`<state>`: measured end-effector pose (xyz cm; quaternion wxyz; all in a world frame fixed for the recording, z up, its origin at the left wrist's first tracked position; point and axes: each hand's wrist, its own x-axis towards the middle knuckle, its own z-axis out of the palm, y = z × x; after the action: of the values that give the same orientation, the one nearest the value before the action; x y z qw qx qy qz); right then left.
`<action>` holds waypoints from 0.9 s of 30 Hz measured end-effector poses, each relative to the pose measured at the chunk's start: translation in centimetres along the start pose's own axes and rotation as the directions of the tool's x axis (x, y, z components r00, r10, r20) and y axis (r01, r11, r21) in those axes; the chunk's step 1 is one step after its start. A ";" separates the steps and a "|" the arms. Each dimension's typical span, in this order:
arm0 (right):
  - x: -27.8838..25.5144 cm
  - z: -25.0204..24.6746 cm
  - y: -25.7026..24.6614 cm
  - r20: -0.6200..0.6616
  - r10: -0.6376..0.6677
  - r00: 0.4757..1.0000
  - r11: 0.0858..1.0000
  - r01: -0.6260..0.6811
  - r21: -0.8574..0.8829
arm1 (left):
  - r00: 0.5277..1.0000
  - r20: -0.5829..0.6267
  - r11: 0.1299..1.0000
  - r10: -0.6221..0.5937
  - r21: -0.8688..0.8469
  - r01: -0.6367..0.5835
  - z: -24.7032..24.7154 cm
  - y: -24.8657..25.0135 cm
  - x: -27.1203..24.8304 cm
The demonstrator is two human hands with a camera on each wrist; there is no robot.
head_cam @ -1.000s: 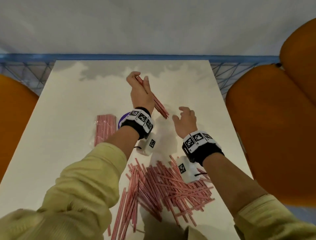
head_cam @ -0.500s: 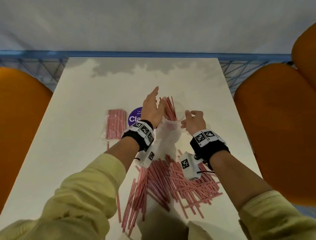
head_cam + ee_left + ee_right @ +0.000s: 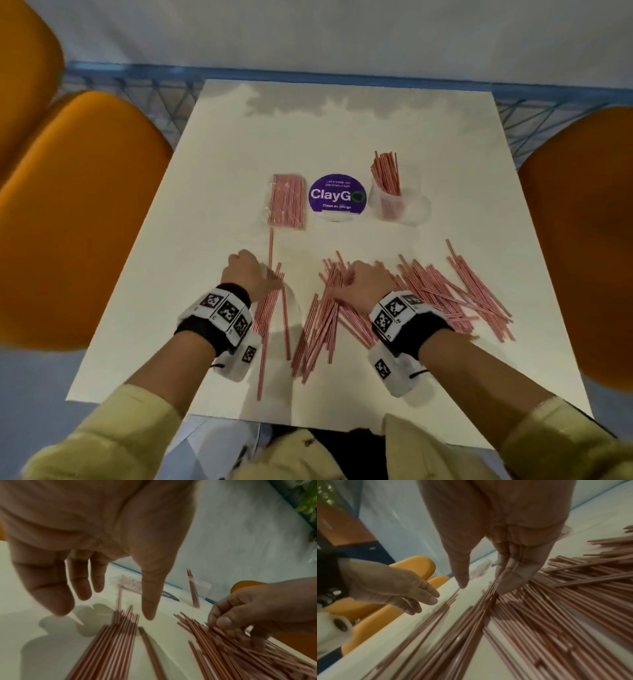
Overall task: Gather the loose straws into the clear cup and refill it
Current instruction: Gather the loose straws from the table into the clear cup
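The clear cup [image 3: 394, 202] stands at the far right of the white table [image 3: 212, 192], a bunch of red-striped straws upright in it. Loose straws [image 3: 442, 291] lie scattered across the near half of the table. My left hand [image 3: 245, 275] hovers palm down over a small aligned bundle of straws [image 3: 118, 635], its fingers [image 3: 80, 584] spread and holding nothing. My right hand [image 3: 363, 281] is on the left part of the big pile. Its straight fingertips [image 3: 508, 585] touch the straws and the thumb stands apart.
A sealed packet of straws [image 3: 287, 200] lies left of a round purple ClayGo sticker [image 3: 337, 198]. One stray straw [image 3: 271, 246] lies below the packet. Orange chairs [image 3: 78, 212] flank the table on both sides, and a blue rail runs behind it.
The left hand let its bunch of straws go into the cup. Both hands then drew back from the cup to the loose pile near me.
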<state>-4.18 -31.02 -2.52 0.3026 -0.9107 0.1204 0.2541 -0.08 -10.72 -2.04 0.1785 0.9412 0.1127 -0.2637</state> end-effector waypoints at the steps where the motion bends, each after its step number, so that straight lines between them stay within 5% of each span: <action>1: -0.3 0.5 -0.1 0.009 0.000 1.000 1.000 0.000 -0.030 | 0.999 0.038 1.000 -0.011 0.002 0.011 0.4 -0.7 -0.5; 5: -0.7 2.1 -0.8 0.011 -0.010 1.000 0.999 0.010 -0.051 | 0.997 0.070 0.996 0.023 -0.084 -0.017 2.3 -1.3 -2.2; 13: -1.4 3.0 -1.6 -0.182 -0.043 0.982 0.994 0.061 0.095 | 0.997 0.038 0.984 0.061 -0.168 -0.054 3.6 0.3 -2.9; 20: -2.0 3.3 -2.1 -0.097 0.042 0.994 0.999 -0.044 -0.012 | 0.979 0.158 0.983 0.130 -0.149 -0.106 4.1 1.1 -3.7; 27: -0.6 4.0 -2.0 -0.079 0.093 0.993 0.984 -0.079 0.160 | 0.954 0.227 0.973 0.195 -0.168 -0.159 5.1 3.0 -3.0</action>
<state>-5.48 -26.94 -3.92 0.3564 -0.8882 0.1922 0.2170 -3.95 -15.82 -3.67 0.2833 0.8925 0.0246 -0.3500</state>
